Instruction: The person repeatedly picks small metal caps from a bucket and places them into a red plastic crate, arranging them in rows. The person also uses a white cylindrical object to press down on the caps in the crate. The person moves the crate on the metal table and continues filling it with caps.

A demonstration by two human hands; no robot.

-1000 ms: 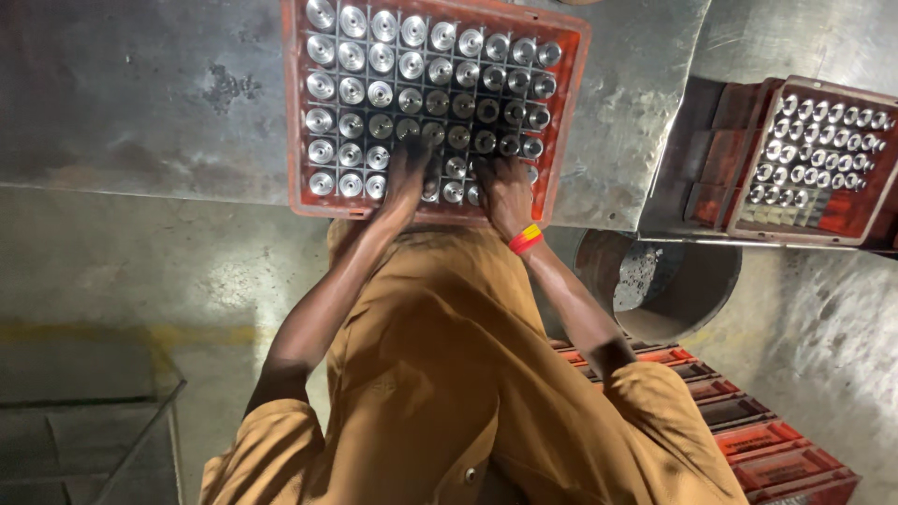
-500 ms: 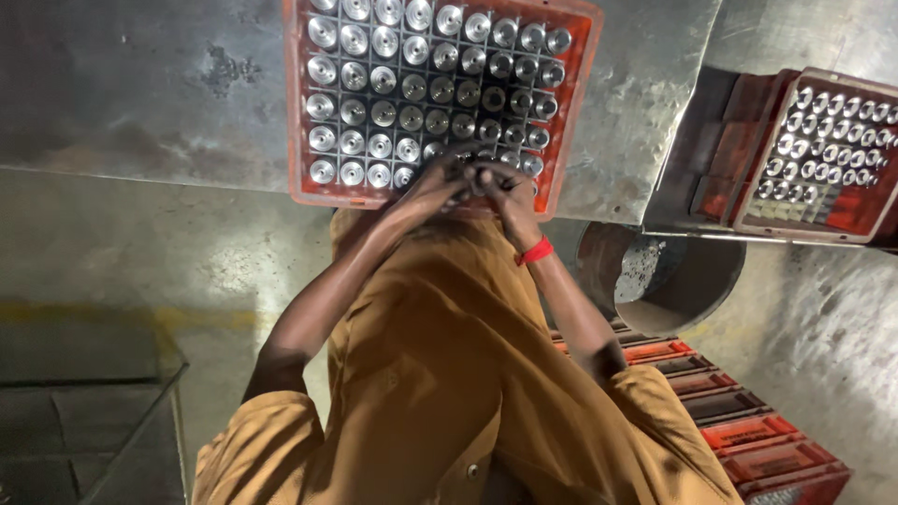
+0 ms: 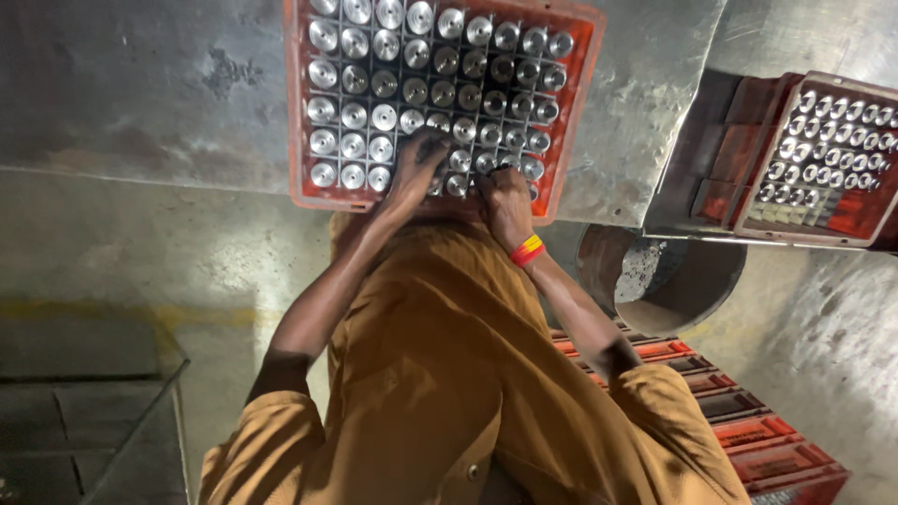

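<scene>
A red plastic crate (image 3: 297,112) lies on a steel table, filled with rows of shiny round metal parts (image 3: 354,117). My left hand (image 3: 414,173) reaches into the near rows, its fingertips bunched on one metal part. My right hand (image 3: 505,204), with a red and yellow wristband (image 3: 528,250), rests curled over the crate's front row next to the left hand. What its fingers hold is hidden. My orange-brown shirt fills the lower middle of the view.
A second red crate (image 3: 823,159) of similar metal parts stands at the right on a stack. A round dark metal bin (image 3: 655,276) sits below the table edge. Red crates (image 3: 748,430) are stacked at the lower right, and a grey frame (image 3: 112,411) stands at the lower left.
My hands met over the crate's near middle rows, then drew slightly apart. The left hand shifted right and deeper into the rows; the right hand dropped to the front edge.
</scene>
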